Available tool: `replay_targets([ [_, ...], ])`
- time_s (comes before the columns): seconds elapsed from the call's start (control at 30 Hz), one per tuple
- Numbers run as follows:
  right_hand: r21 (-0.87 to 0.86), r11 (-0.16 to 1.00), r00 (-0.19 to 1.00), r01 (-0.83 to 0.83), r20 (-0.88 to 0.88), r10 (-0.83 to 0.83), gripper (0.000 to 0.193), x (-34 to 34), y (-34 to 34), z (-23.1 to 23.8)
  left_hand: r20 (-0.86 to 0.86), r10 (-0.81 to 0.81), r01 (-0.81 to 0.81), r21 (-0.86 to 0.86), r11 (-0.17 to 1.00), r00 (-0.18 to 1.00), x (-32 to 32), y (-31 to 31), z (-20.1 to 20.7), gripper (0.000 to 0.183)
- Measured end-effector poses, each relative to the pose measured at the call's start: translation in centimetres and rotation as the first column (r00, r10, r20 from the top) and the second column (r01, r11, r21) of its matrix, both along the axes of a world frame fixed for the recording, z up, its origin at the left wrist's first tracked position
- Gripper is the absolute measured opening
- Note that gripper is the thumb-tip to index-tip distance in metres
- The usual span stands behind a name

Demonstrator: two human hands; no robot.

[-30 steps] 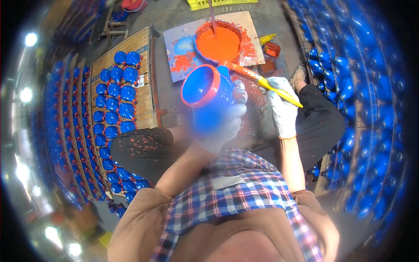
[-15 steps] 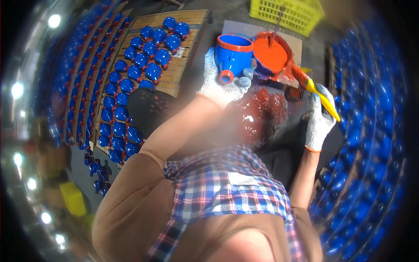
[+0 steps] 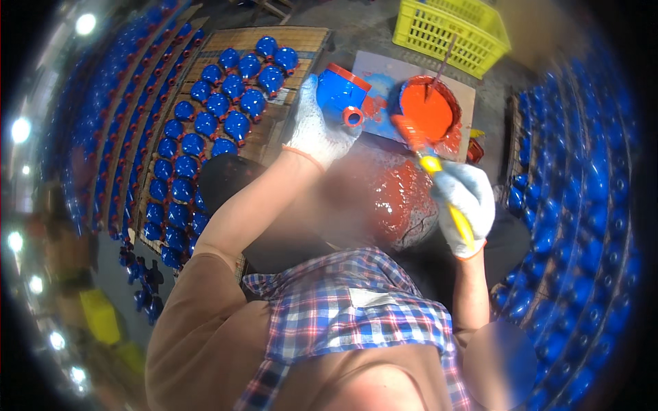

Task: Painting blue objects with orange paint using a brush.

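Holding entry: left hand (image 3: pixel 317 130), gloved, fingers wrapped round a blue cast housing (image 3: pixel 340 92) with a red-painted rim and side port, raised above the near-left corner of the paint-smeared board (image 3: pixel 466 96). Right hand (image 3: pixel 465 205), gloved, fingers closed on the yellow handle of a brush (image 3: pixel 428 161), bristles loaded red and poised at the near rim of the red paint bucket (image 3: pixel 428 103) on that board (a stir stick stands in it).

Risks, as judged: a loaded brush may drip onto blue faces; wet rim paint could smear against the glove; a slick grip could let the housing fall onto the finished blue castings (image 3: pixel 226 103) on the slatted pallet (image 3: pixel 274 41). Yellow crate (image 3: pixel 452 31) beyond the board's far edge.
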State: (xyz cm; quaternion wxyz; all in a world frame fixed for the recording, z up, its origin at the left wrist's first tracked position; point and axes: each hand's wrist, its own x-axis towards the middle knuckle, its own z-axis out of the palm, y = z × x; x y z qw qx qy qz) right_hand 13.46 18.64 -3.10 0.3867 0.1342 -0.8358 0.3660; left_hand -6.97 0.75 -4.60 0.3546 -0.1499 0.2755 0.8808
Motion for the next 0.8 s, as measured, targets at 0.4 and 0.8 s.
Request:
replay_targets([
  [0.4, -0.108, 0.957, 0.961, 0.271, 0.096, -0.261, 0.028, 1.7, -1.3, -1.4, -0.368, -0.122, 0.134, 0.006, 0.991, 0.922, -0.9, 1.3, 0.1, 0.051],
  [0.8, -0.061, 0.848, 0.829, 0.526, 0.26, -0.495, 0.017, -1.0, 4.7, -1.4, -0.892, -0.292, -0.19, -0.371, 0.909, 0.345, -12.8, -1.6, 1.4, 0.08],
])
